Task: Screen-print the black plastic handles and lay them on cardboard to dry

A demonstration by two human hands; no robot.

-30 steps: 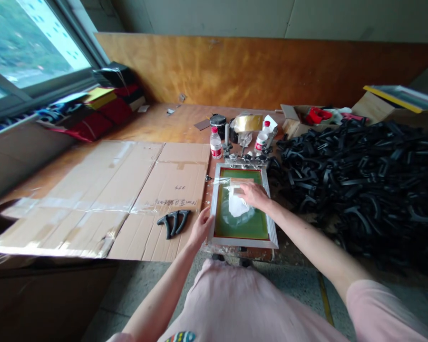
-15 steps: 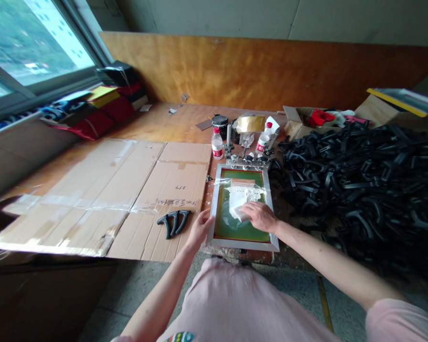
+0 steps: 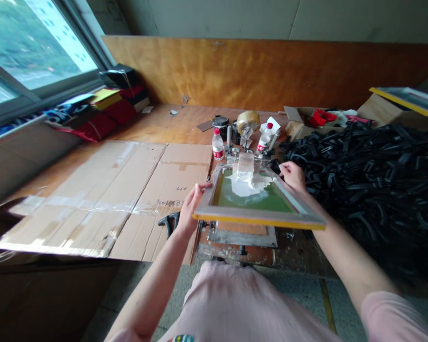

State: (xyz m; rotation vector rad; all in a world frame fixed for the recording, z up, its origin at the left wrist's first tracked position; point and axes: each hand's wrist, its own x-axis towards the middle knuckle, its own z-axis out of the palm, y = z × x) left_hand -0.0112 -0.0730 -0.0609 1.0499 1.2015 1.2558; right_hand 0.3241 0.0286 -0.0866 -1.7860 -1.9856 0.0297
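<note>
Left grip (image 3: 192,207) closed around the frame's left edge, right grip (image 3: 293,175) closed on its far right corner. Screen frame (image 3: 260,219) lifted and tilted up from clamps (image 3: 248,153) at 12 o'clock, white paste (image 3: 248,186) on green mesh. Cardboard (image 3: 157,199) on the tabletop (image 3: 185,116) at 9 o'clock, black plastic parts (image 3: 360,190) at 3 o'clock.

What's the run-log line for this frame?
left hand: holding left rail of screen-print frame | right hand: holding right rail | frame: tilted up, near edge raised, far edge at hinge clamps | green mesh: white paste
</note>
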